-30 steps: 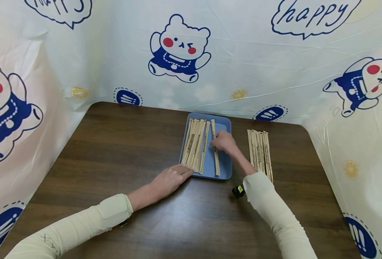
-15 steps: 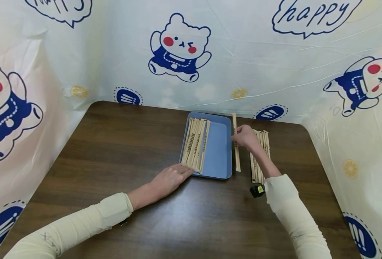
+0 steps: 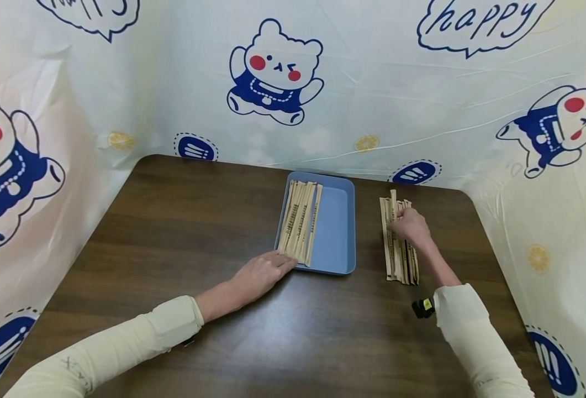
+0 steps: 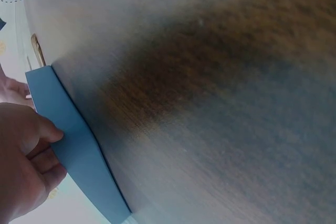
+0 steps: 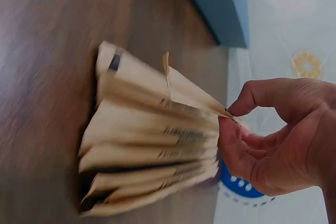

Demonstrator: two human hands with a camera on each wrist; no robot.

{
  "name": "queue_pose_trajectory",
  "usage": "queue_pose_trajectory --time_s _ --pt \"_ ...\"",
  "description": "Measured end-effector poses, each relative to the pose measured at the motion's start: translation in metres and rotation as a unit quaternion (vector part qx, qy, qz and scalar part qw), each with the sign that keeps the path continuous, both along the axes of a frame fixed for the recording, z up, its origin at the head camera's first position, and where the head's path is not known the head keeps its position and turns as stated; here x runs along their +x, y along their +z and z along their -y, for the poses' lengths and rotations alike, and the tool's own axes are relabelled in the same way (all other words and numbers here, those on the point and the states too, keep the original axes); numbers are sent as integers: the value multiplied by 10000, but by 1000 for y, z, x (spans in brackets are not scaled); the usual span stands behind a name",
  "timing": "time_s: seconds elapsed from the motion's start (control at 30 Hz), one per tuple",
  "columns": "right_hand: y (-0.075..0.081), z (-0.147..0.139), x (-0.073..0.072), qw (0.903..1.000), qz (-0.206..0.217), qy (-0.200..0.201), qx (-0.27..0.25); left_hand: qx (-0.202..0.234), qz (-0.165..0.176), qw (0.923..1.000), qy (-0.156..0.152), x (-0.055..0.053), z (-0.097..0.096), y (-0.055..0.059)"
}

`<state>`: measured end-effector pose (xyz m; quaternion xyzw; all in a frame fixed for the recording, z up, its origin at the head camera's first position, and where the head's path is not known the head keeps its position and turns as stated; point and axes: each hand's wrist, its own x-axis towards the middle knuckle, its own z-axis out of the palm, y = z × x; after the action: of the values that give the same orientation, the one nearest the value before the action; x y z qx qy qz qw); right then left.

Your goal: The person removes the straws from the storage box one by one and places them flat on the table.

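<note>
My left hand (image 3: 260,276) holds the near left corner of a blue tray (image 3: 339,243); in the left wrist view its digits lie against the tray's outer wall (image 4: 79,145). Several paper-wrapped chopsticks (image 3: 300,221) with dark print lie lengthwise along the tray's left side. To the right of the tray, my right hand (image 3: 413,226) pinches one paper-wrapped chopstick packet (image 5: 191,88) between thumb and fingers near its far end. It hangs over a row of similar packets (image 5: 147,129) on the table, overlapping them in the right wrist view.
The brown wooden table (image 3: 188,221) ends at a cloth backdrop (image 3: 372,94) with bear prints at the back and sides. A small black device (image 3: 423,308) hangs at my right wrist. The tray's raised rim stands between the two groups of packets.
My right hand has carried one chopstick packet out of the tray, rightward over the rim, to the row on the table. The left hand stays at the tray corner.
</note>
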<state>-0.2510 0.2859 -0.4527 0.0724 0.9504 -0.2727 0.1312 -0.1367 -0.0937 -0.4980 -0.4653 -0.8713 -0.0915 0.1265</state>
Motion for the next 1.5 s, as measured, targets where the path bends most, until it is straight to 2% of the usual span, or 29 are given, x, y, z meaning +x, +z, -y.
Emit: queue_pose_trajectory --time_s 0.27,0.5,0.87,1.3,1.5 --pt "-11 -28 4 9996 -47 -53 272 43 26 10000 -16 2 1 -1" --pt "-18 -41 5 9990 245 -135 337 73 -2 10000 -28 1 2 -4" --pt "-26 -47 2 9989 290 -138 344 108 12 9999 -29 1 2 -4" --pt "-24 -48 3 9984 422 -312 224 -41 -23 10000 22 0 1 -2" --pt "-26 -52 3 9987 347 -288 238 -13 -39 10000 -3 -1 1 -2"
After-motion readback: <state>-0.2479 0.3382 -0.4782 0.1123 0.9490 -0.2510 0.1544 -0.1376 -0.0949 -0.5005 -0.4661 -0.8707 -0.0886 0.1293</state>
